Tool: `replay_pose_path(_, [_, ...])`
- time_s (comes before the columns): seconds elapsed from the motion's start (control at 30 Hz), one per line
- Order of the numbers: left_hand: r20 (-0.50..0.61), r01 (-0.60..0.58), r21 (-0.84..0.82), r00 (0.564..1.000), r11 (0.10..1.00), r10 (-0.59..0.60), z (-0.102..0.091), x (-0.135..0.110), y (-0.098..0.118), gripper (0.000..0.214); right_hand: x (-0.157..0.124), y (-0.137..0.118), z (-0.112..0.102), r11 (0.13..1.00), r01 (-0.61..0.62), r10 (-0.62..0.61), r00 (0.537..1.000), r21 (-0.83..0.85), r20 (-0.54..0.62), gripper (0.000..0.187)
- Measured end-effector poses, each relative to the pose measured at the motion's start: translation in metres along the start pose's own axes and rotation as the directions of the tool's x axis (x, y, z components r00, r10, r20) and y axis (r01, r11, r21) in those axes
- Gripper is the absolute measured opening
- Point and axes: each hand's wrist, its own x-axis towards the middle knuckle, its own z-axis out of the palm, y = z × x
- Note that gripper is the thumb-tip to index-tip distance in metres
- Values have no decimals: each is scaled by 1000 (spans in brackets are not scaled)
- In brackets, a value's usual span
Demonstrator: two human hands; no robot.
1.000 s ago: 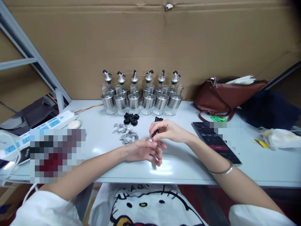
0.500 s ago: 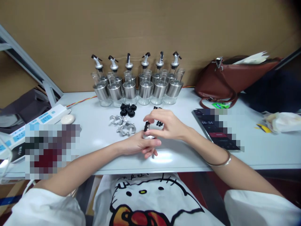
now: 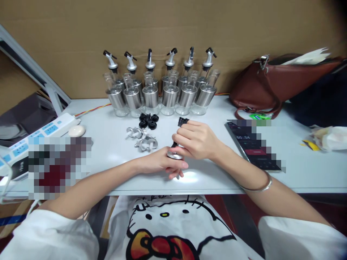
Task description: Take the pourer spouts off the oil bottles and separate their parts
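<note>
A silver pour spout [image 3: 175, 155] with a black lever is held over the front of the table. My left hand [image 3: 159, 161] grips its round base between thumb and fingers. From above, my right hand [image 3: 197, 139] curls its fingers around the black lever, hiding most of it. Loose silver spout pieces [image 3: 146, 143] lie to the left of the hands. Behind those is a cluster of black rubber stoppers [image 3: 148, 121]. Small black levers [image 3: 183, 121] lie just beyond my right hand, which partly covers them.
Two rows of glass and steel bottles [image 3: 170, 94] stand at the back; the rear ones carry spouts. A power strip [image 3: 40, 135] and a white round object [image 3: 77, 130] sit left. On the right are a phone [image 3: 252, 144], a brown bag [image 3: 271, 85] and a plastic-wrapped item [image 3: 332, 139].
My right hand's fingers have closed down over the lever, which showed more before. My left hand keeps its hold on the spout. The view has tilted slightly.
</note>
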Motion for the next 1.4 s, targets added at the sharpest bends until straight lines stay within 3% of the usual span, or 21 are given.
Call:
replay_pose_path(0.2, [11, -23, -73, 1000, 997, 24, -2, 1, -4, 33, -2, -2, 9, 992, -48, 44, 999, 118, 29, 48])
replay_pose_path(0.43, [-12, -46, -10, 999, 999, 46, -1, 0, -5, 33, 0, -4, 11, 969, -96, 89, 995, 226, 41, 45])
replay_pose_path(0.5, [-18, -38, 64, 999, 997, 39, 1, -1, -2, 31, 1, -8, 9, 910, -215, 210, 976, 354, 55, 47])
replay_pose_path(0.6, [-26, -15, 176, 999, 984, 20, 5, -2, 1, 29, 3, -13, 4, 722, -381, 429, 901, 578, 59, 48])
replay_pose_path(0.7, [-9, -24, 109, 1000, 994, 25, 5, -1, 2, 30, 5, -6, 1, 612, -455, 553, 831, 647, 61, 37])
replay_pose_path(0.83, [-3, -33, -37, 999, 999, 33, 1, 1, -3, 31, -3, 28, 6, 521, -641, 726, 680, 564, 102, 17])
replay_pose_path(0.97, [-1, -44, -206, 999, 978, 45, -2, 2, -8, 31, -21, 63, 10, 578, -744, 721, 658, 335, 217, 19])
replay_pose_path(1.1, [-18, -38, -288, 999, 957, 35, -3, 3, -9, 30, -34, 75, 9, 562, -810, 753, 585, 166, 302, 24])
replay_pose_path(1.27, [-37, -29, -293, 999, 956, 19, -3, 3, -9, 30, -41, 76, 13, 659, -749, 713, 599, -59, 365, 24])
replay_pose_path(1.4, [-57, -20, -276, 998, 961, 4, -3, 4, -8, 30, -46, 78, 25, 731, -678, 634, 634, -75, 443, 29])
